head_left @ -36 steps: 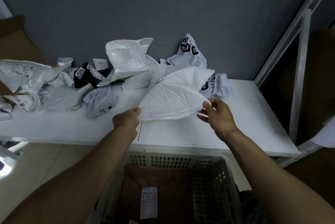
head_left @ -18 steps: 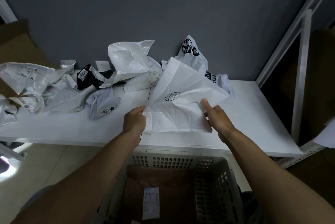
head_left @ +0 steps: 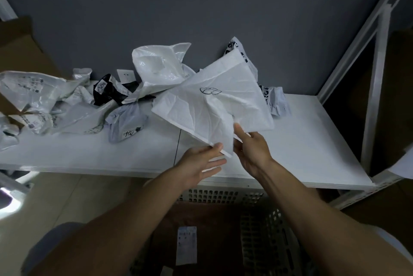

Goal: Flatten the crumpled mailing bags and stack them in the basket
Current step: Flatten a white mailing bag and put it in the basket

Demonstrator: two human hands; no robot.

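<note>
A white mailing bag (head_left: 214,106) with a small line logo hangs tilted in the air above the white shelf (head_left: 89,155), still creased. My right hand (head_left: 252,148) pinches its lower edge, thumb on top and fingers underneath. My left hand (head_left: 201,164) lies palm up with straight fingers just under the bag's lowest corner, its thumb tip touching the edge. Several crumpled bags lie on the shelf: a large white one (head_left: 156,68), a black one (head_left: 111,92), a grey one (head_left: 127,123). Below the shelf edge stands the perforated basket (head_left: 268,231).
Inside the basket lies a brown flat piece with a white label (head_left: 187,244). More printed bags (head_left: 29,90) crowd the shelf's left end. A grey wall backs the shelf, and a white rack upright (head_left: 375,88) stands at the right. Cardboard (head_left: 17,48) leans at the left.
The bag has turned and lifted, its logo side now up. My left hand has let go of its left edge and opened near the lower corner, close to my right hand.
</note>
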